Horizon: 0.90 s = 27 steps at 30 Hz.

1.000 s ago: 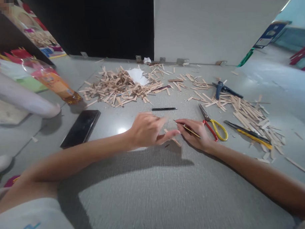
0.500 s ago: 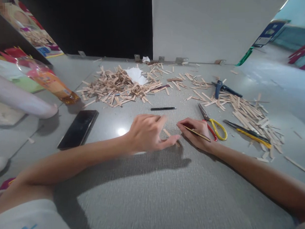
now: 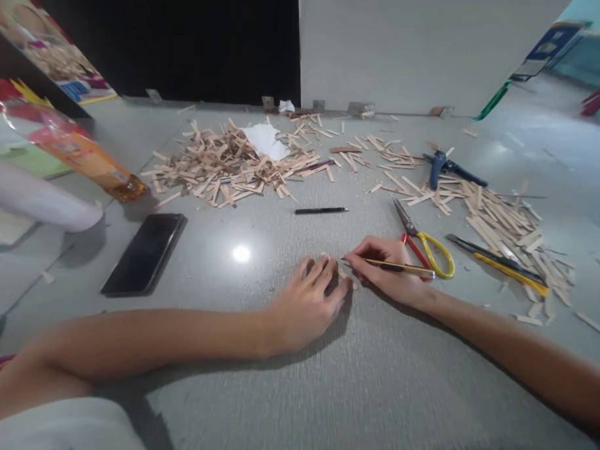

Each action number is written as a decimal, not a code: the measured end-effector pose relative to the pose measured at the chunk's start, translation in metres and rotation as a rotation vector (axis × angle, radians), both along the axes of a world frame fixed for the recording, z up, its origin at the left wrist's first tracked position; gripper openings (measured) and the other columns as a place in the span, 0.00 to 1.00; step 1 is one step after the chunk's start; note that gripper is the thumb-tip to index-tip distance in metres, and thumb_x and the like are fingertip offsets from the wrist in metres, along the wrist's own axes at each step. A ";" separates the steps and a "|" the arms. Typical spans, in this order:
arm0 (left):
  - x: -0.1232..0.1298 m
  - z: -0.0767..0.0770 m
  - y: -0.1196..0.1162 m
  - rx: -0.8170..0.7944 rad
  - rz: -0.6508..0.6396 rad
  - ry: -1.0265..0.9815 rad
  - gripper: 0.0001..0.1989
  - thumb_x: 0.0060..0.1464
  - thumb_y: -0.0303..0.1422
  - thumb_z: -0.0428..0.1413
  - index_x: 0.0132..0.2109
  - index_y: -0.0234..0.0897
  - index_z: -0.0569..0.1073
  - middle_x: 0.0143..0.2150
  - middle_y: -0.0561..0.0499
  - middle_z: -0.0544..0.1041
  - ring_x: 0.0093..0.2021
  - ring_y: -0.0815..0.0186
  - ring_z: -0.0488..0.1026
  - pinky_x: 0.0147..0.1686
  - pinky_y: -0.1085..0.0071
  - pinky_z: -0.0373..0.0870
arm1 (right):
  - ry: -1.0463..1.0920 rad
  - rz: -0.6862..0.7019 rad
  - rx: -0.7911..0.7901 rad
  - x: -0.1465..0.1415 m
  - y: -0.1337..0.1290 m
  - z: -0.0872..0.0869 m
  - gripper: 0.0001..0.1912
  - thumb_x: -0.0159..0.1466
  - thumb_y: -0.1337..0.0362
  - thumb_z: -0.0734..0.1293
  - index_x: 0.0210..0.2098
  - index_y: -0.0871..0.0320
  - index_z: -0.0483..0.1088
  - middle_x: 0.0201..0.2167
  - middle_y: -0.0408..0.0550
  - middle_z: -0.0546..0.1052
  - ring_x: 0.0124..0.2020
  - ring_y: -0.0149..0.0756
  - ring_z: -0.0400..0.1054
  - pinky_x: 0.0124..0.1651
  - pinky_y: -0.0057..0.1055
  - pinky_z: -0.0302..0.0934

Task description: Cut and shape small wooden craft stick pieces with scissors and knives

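My left hand (image 3: 310,307) rests on the grey surface, its bent fingertips pressing down a small wooden strip (image 3: 343,272) that they partly cover. In my right hand (image 3: 391,282) a pencil (image 3: 414,269) is gripped like a writing tool, its tip at the strip beside my left fingers. Just right of that hand lie scissors (image 3: 436,253) with one red and one yellow handle. A thin black pen or lead stick (image 3: 321,210) lies beyond both hands.
A large heap of wooden strips (image 3: 219,169) with white paper (image 3: 266,141) lies behind. To the right are more strips (image 3: 501,221), a blue-handled tool (image 3: 440,169) and a yellow-black cutter (image 3: 508,270). A phone (image 3: 144,255), a bottle (image 3: 95,160) and another person's limb (image 3: 43,194) are left.
My left hand has come down and nearer to me, its fingers now on the wooden strip. The pencil in my right hand has swung flatter, its tip reaching the strip.
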<state>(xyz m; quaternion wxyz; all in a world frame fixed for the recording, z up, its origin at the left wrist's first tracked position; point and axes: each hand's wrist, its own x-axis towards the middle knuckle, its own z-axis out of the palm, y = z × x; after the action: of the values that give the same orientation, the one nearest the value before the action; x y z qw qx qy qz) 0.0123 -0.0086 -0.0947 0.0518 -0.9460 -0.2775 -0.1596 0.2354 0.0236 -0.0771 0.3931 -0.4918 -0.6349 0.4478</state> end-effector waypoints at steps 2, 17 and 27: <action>0.000 0.000 0.001 -0.005 -0.001 -0.006 0.18 0.75 0.30 0.50 0.63 0.27 0.75 0.61 0.26 0.79 0.67 0.40 0.74 0.62 0.44 0.72 | -0.010 0.016 0.006 0.001 0.000 -0.002 0.19 0.64 0.47 0.79 0.29 0.55 0.77 0.19 0.40 0.76 0.19 0.31 0.67 0.21 0.28 0.60; 0.000 0.014 0.008 -0.186 0.012 -0.268 0.19 0.77 0.32 0.46 0.59 0.25 0.76 0.58 0.27 0.82 0.61 0.39 0.80 0.58 0.38 0.76 | -0.171 0.044 0.089 0.002 0.002 0.001 0.22 0.72 0.47 0.72 0.28 0.55 0.73 0.16 0.38 0.73 0.16 0.27 0.62 0.21 0.28 0.54; 0.005 0.067 0.055 -1.684 0.487 -1.091 0.09 0.77 0.24 0.47 0.45 0.35 0.69 0.33 0.52 0.81 0.18 0.75 0.73 0.26 0.74 0.74 | -0.194 0.081 0.250 0.008 0.000 -0.005 0.26 0.79 0.43 0.60 0.40 0.57 0.76 0.20 0.41 0.78 0.13 0.25 0.63 0.18 0.25 0.57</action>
<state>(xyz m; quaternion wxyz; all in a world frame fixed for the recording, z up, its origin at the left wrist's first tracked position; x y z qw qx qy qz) 0.0174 0.0469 -0.0280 -0.7294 -0.3926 -0.4691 -0.3062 0.2430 0.0236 -0.0824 0.3698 -0.4539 -0.7400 0.3313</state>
